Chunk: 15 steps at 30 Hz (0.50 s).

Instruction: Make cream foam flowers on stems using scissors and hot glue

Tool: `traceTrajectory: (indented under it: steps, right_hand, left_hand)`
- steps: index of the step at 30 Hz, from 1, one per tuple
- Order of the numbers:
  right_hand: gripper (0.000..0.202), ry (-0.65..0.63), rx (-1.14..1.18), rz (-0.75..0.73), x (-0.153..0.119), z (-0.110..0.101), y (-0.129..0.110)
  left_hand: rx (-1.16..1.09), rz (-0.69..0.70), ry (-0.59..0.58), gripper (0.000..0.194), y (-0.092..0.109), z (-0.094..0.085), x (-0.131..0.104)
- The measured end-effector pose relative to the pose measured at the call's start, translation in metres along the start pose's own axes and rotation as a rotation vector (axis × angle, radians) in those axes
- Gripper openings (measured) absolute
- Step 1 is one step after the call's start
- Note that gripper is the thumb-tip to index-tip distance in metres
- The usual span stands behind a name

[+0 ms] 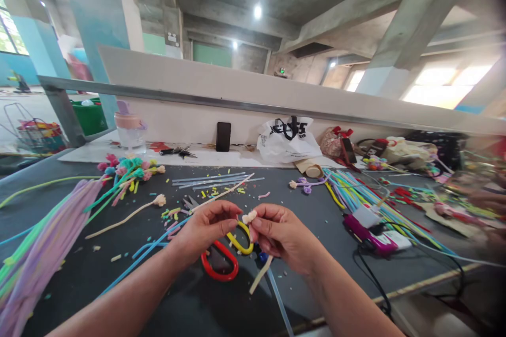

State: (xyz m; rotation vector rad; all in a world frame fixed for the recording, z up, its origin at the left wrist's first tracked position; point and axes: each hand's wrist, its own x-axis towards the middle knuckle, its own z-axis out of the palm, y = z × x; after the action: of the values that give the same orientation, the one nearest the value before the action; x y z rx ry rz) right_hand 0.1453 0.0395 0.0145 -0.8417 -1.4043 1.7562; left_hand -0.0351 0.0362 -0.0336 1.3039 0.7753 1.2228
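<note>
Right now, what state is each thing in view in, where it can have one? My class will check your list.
Cream flower: pinched in right hand
Left hand: fingers curled, grip unclear
Scissors: lying on table, partly hidden
Phone: propped upright, screen dark
Bottle: upright, lid on
White bag: crumpled
Ceiling light: lit
Green bin: open

Centre: piece (249, 217) between left hand (207, 227) and right hand (281, 227); scissors (221, 277) on table (316, 210), partly beneath left hand. Left of frame: bundle (59, 242), with blossoms (135, 163) at its upper-right end. Right of frame: adapter (367, 216) before strips (358, 187). Table's back edge, left to right: bottle (129, 134), phone (223, 137), bag (286, 147), pouch (330, 143).
</note>
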Motion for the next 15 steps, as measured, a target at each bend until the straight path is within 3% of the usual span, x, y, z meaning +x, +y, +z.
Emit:
traceTrajectory:
  steps: [4, 10, 13, 15]
  right_hand:
    - [0.022, 0.052, -0.026, -0.035, -0.010, 0.007, -0.007]
    - [0.026, 0.167, 0.002, -0.050, -0.034, 0.011, 0.002]
    - [0.027, 0.222, 0.026, -0.088, -0.044, 0.015, 0.010]
    - [0.027, 0.244, 0.041, -0.106, -0.049, 0.020, 0.017]
  left_hand:
    - [-0.012, 0.049, 0.043, 0.017, 0.008, 0.000, 0.005]
    - [0.096, 0.142, -0.042, 0.015, 0.051, 0.014, 0.011]
    - [0.224, 0.122, -0.105, 0.015, 0.070, 0.024, 0.001]
    - [0.296, 0.104, -0.087, 0.015, 0.075, 0.031, -0.015]
